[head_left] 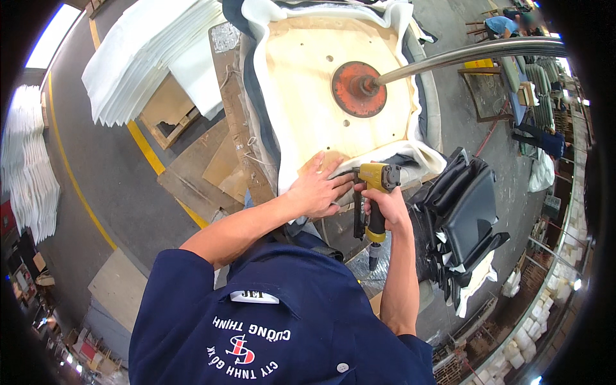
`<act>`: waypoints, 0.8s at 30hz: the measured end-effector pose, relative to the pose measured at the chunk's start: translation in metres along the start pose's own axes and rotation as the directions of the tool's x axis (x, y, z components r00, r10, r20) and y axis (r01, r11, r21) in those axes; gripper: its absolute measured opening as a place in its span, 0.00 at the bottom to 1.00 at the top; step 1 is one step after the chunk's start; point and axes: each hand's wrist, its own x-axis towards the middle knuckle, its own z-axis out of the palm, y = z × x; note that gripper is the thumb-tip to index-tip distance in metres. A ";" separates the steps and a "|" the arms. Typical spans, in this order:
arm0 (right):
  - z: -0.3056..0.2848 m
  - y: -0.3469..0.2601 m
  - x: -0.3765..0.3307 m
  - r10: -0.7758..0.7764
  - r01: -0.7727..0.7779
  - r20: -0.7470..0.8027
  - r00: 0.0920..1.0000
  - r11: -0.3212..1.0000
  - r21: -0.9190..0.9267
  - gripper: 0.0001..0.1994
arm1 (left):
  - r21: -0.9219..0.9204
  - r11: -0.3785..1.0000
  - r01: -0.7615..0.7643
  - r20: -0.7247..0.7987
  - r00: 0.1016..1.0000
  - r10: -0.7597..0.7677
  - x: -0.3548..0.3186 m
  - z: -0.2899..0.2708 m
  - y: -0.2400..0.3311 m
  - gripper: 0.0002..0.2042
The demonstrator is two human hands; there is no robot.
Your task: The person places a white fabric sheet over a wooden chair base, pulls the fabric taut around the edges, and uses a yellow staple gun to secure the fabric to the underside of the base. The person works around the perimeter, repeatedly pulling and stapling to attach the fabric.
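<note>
R hand [387,206] fisted on staple gun [374,192]; L hand [317,190] flat on fabric [333,168].

— What sort of place is this looking like?
— A furniture upholstery workshop: foam sheets [151,58] are lying stacked, cardboard [212,173] is covering the concrete floor [109,167], and finished black cushions [465,218] are piling up.

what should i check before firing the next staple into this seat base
1. Staple gun gripped firmly in the right hand: ok.
2. Gun nose set on the fabric edge at the wooden seat base: cannot tell, nose hidden.
3. Left hand pressing the fabric flat: ok.
4. Left fingertips clear of the gun nose: not ok, they sit right beside it.
5. Seat base steady on the red mounting disc: cannot tell.
6. Air hose below the gun handle free: cannot tell.
</note>
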 end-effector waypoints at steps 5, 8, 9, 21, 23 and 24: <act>0.002 0.001 0.004 0.012 -0.010 0.027 1.000 0.997 -0.076 0.36 | -0.028 1.000 0.014 -0.006 1.000 -0.014 0.001 0.003 0.000 0.33; 0.009 0.003 0.006 0.011 -0.008 0.026 1.000 0.994 -0.112 0.37 | -0.037 0.999 0.020 0.003 1.000 -0.020 0.000 0.001 0.001 0.34; 0.012 0.000 0.004 0.020 -0.018 0.015 1.000 0.993 -0.119 0.37 | -0.044 0.999 0.022 0.024 0.999 -0.021 0.001 -0.001 0.002 0.34; -0.012 0.052 -0.024 -0.200 0.203 -0.038 0.979 0.966 0.157 0.43 | 0.055 0.998 -0.018 0.082 0.997 0.013 0.000 -0.011 0.015 0.34; -0.017 0.094 -0.046 -0.227 0.248 -0.105 0.968 0.927 0.282 0.44 | 0.074 0.996 -0.050 0.032 0.998 0.048 -0.002 -0.005 0.020 0.33; -0.018 0.112 -0.058 -0.226 0.263 -0.143 0.964 0.901 0.344 0.45 | 0.075 0.996 -0.047 0.043 0.998 0.044 -0.002 -0.003 0.022 0.33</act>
